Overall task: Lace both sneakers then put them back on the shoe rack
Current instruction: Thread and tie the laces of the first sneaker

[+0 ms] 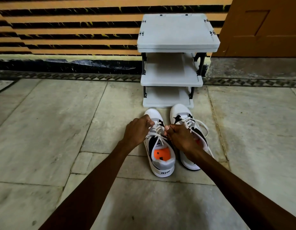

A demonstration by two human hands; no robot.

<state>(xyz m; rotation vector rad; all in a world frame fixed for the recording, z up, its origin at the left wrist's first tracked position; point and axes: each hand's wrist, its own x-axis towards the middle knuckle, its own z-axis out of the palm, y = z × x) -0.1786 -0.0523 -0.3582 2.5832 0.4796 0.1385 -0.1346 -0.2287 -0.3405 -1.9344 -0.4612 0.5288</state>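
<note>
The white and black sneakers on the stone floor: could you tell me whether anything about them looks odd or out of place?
Nothing looks damaged. The right white and black sneaker has slack white lace loops spilling over its outer side. Both the left hand and right hand pinch laces over the left sneaker. The grey plastic shoe rack holds no shoes.

Both forearms reach forward — left hand (137, 130) and right hand (180, 136) fisted, knuckles nearly meeting.
</note>
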